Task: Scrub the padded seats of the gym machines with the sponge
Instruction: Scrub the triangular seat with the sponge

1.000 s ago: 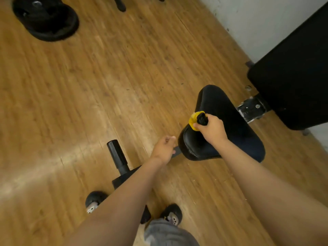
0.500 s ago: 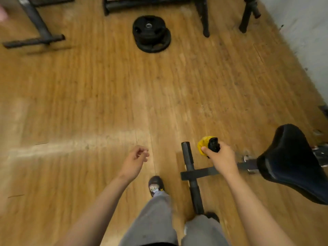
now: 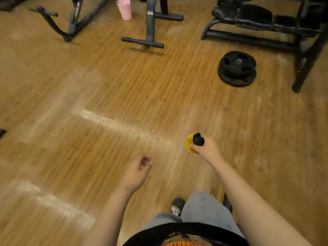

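The sponge [image 3: 192,143], yellow with a dark face, is gripped in the right hand [image 3: 207,150] above the middle of the floor [image 3: 106,86]. The left hand [image 3: 136,172] is held empty, its fingers loosely curled. A broad stretch of glossy wood-grain planking is left open ahead. Black metal frames [image 3: 150,23], a pink cup [image 3: 124,8] and stacked round weight plates [image 3: 237,68] are ranged along the far edge.

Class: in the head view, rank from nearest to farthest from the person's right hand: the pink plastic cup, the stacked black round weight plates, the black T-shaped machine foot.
From the right hand:
1. Stacked black round weight plates, ahead and right.
2. Black T-shaped machine foot, ahead and left.
3. Pink plastic cup, far left, beyond that foot.
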`<state>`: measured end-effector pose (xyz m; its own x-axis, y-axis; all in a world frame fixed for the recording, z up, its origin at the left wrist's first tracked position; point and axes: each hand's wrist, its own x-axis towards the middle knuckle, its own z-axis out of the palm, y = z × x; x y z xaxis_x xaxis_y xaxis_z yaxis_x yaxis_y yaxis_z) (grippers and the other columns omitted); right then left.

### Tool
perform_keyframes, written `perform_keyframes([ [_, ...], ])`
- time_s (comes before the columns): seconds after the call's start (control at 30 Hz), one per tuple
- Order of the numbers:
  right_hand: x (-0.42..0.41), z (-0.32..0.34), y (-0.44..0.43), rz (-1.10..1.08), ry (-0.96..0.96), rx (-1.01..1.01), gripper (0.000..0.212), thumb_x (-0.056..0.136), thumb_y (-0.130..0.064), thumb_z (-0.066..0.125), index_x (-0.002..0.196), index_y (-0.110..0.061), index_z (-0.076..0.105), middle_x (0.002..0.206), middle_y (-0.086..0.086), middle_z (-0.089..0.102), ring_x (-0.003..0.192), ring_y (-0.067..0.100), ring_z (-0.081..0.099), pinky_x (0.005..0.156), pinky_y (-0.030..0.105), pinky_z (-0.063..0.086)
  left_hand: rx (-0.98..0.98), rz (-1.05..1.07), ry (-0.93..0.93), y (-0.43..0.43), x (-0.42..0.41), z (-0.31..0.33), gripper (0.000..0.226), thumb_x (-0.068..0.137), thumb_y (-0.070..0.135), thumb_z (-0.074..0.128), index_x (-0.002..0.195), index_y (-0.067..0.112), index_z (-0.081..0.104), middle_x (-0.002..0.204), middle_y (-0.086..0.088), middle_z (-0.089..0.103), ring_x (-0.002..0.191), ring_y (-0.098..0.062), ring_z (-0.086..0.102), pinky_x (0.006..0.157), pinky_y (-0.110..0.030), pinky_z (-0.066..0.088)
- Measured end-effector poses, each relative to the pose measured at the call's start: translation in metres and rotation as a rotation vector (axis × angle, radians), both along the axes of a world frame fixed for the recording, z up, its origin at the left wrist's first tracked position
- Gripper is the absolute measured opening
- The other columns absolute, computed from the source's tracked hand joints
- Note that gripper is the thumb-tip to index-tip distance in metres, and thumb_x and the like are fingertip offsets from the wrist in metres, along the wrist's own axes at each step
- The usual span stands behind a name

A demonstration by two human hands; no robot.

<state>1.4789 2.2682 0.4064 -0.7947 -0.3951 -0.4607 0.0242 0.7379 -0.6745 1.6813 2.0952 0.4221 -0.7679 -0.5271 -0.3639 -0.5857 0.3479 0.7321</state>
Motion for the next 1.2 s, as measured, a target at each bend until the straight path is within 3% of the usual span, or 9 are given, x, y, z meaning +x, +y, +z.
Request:
perform_keyframes([
  [0.2, -0.052, -0.010, -0.033, 0.102, 0.039, 0.047, 0.022, 0.076, -0.035, 0.076, 0.087, -0.020, 0.065, 0.084, 0.003, 0.069, 0.081, 0.025, 0.065, 0.075, 0.044, 0.055, -0.134, 0.093, -0.076, -0.036, 0.022, 0.014, 0.008, 0.096, 0.027, 0.056, 0.103, 0.025, 0.060, 0.098, 0.013, 0.064, 0.093, -0.005, 0.059, 0.078, -0.033, 0.047],
  [0.3, -0.075, -0.017, -0.031, 0.153, -0.021, 0.100, 0.019, 0.078, -0.029, 0.076, 0.074, -0.019, 0.061, 0.070, 0.002, 0.064, 0.072, 0.024, 0.062, 0.066, 0.038, 0.052, -0.146, 0.153, -0.104, -0.053, 0.005, 0.008, 0.008, 0.095, 0.023, 0.057, 0.102, 0.021, 0.060, 0.097, 0.009, 0.064, 0.092, -0.009, 0.060, 0.080, -0.033, 0.047],
  [0.4, -0.117, -0.027, -0.036, 0.218, -0.093, 0.194, 0.033, 0.077, -0.024, 0.078, 0.060, -0.015, 0.052, 0.056, 0.003, 0.052, 0.061, 0.025, 0.055, 0.057, 0.032, 0.038, -0.053, 0.198, -0.149, -0.063, -0.025, -0.009, 0.005, 0.094, 0.020, 0.059, 0.099, 0.020, 0.059, 0.096, 0.005, 0.064, 0.091, -0.010, 0.059, 0.078, -0.023, 0.044],
  [0.57, -0.212, -0.026, -0.072, 0.295, -0.057, 0.234, 0.030, 0.079, -0.030, 0.077, 0.068, -0.021, 0.051, 0.066, 0.000, 0.056, 0.072, 0.025, 0.058, 0.057, 0.030, 0.040, 0.056, 0.365, -0.261, -0.086, -0.090, -0.036, 0.004, 0.096, 0.021, 0.056, 0.098, 0.019, 0.060, 0.095, 0.003, 0.062, 0.087, -0.011, 0.057, 0.071, -0.020, 0.042],
  [0.67, -0.255, -0.021, -0.098, 0.380, -0.071, 0.295, 0.026, 0.079, -0.032, 0.076, 0.077, -0.017, 0.055, 0.067, 0.001, 0.055, 0.071, 0.023, 0.057, 0.056, 0.029, 0.038, 0.068, 0.546, -0.265, -0.097, -0.134, -0.043, 0.011, 0.097, 0.021, 0.054, 0.096, 0.013, 0.061, 0.095, -0.004, 0.063, 0.088, -0.021, 0.057, 0.067, -0.031, 0.037],
  [0.77, -0.285, -0.019, -0.131, 0.432, -0.064, 0.330, 0.027, 0.079, -0.037, 0.074, 0.087, -0.017, 0.057, 0.070, 0.000, 0.055, 0.072, 0.022, 0.057, 0.050, 0.028, 0.034, 0.122, 0.672, -0.254, -0.115, -0.173, -0.045, 0.012, 0.097, 0.017, 0.054, 0.098, 0.007, 0.062, 0.094, -0.010, 0.062, 0.092, -0.029, 0.057, 0.070, -0.032, 0.033],
  [0.9, -0.315, -0.024, -0.182, 0.456, -0.068, 0.336, 0.027, 0.081, -0.039, 0.072, 0.087, -0.018, 0.057, 0.068, -0.003, 0.052, 0.073, 0.021, 0.055, 0.048, 0.027, 0.032, 0.133, 0.711, -0.260, -0.150, -0.205, -0.046, 0.012, 0.097, 0.017, 0.055, 0.096, 0.008, 0.063, 0.094, -0.007, 0.062, 0.087, -0.023, 0.055, 0.070, -0.032, 0.034],
  [1.03, -0.354, -0.040, -0.254, 0.435, -0.065, 0.308, 0.035, 0.076, -0.040, 0.075, 0.098, -0.016, 0.063, 0.081, 0.000, 0.063, 0.076, 0.020, 0.060, 0.058, 0.030, 0.044, 0.138, 0.746, -0.242, -0.215, -0.230, -0.058, 0.012, 0.098, 0.018, 0.054, 0.092, 0.012, 0.062, 0.098, -0.009, 0.063, 0.091, -0.025, 0.057, 0.073, -0.034, 0.038],
  [1.2, -0.410, -0.043, -0.378, 0.371, -0.005, 0.312, 0.043, 0.075, -0.042, 0.076, 0.105, -0.019, 0.057, 0.101, 0.002, 0.065, 0.090, 0.023, 0.062, 0.070, 0.034, 0.051, 0.165, 0.763, -0.200, -0.329, -0.278, -0.066, 0.011, 0.096, 0.012, 0.055, 0.092, 0.006, 0.062, 0.094, -0.009, 0.065, 0.086, -0.025, 0.057, 0.068, -0.032, 0.035],
])
